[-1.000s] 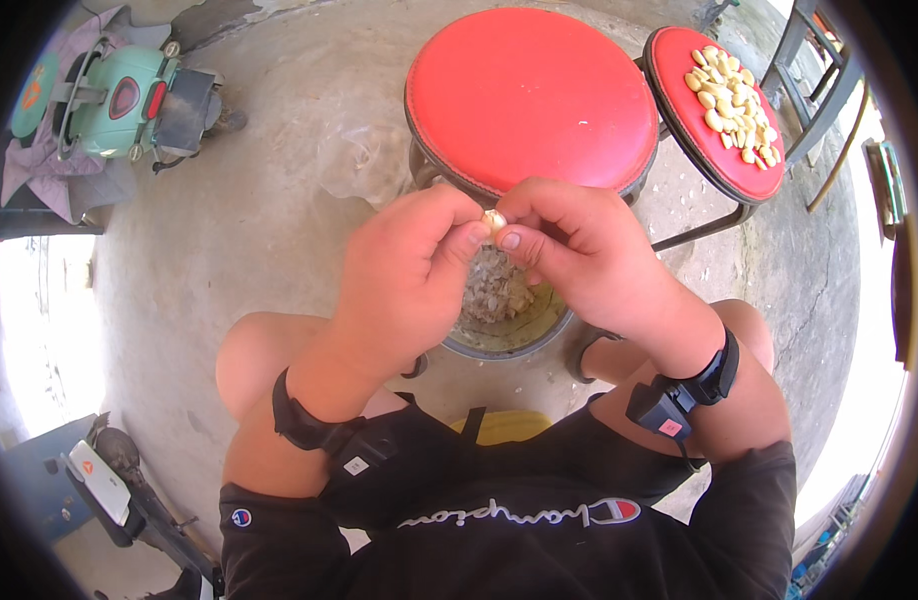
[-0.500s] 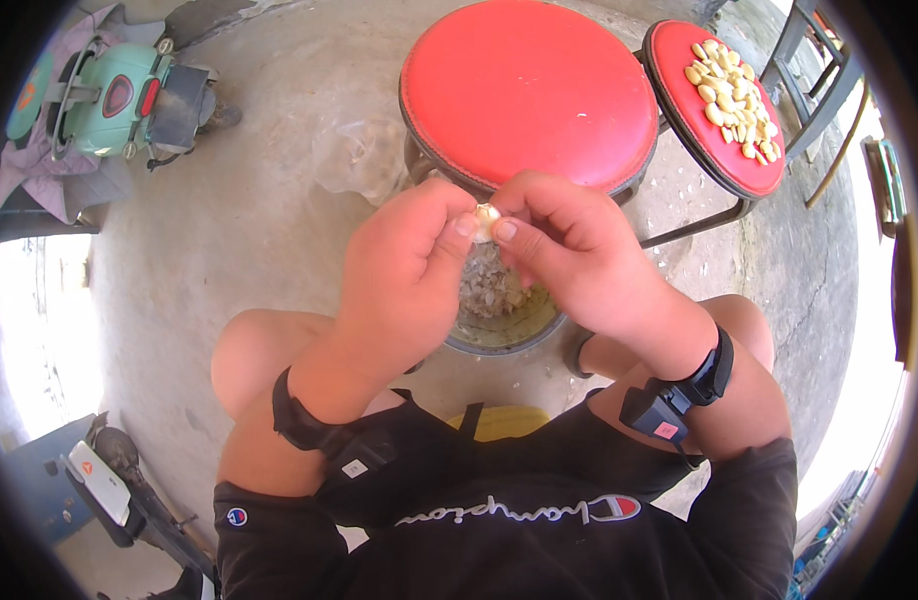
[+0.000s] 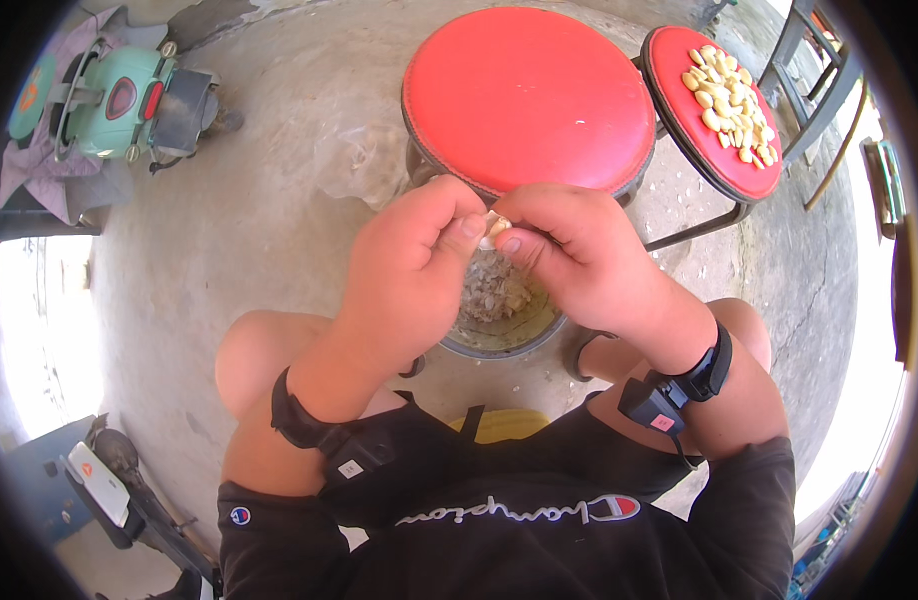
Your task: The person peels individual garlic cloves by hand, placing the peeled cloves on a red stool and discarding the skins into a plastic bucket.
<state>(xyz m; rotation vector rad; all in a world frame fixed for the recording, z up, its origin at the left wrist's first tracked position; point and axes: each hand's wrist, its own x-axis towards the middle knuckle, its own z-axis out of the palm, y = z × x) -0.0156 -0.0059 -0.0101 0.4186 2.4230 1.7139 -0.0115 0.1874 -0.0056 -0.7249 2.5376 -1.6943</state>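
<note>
A garlic clove (image 3: pixel 498 231) is pinched between the fingertips of both hands, with pale papery skin at its left side. My left hand (image 3: pixel 407 262) is closed, thumb and forefinger on the skin side. My right hand (image 3: pixel 586 262) is closed too, its thumb pressed beside the clove. Just beneath the hands stands a round metal basin (image 3: pixel 494 353), holding a pile of whitish garlic skins and pieces (image 3: pixel 494 288); the hands cover part of it. On a small red stool (image 3: pixel 671 62) at the far right lie many peeled garlic cloves (image 3: pixel 729 105).
A larger red round stool (image 3: pixel 529 100) stands just beyond my hands. Clear plastic bagging (image 3: pixel 364 165) lies on the concrete floor to its left. A mint-green scooter (image 3: pixel 119 100) is parked at the far left. Bits of skin are scattered on the floor near the small stool.
The clove has turned between my fingertips and now sits closer to the right thumb. Skin shows pulled toward the left fingers. Both hands stay nearly in place, and the view has shifted slightly.
</note>
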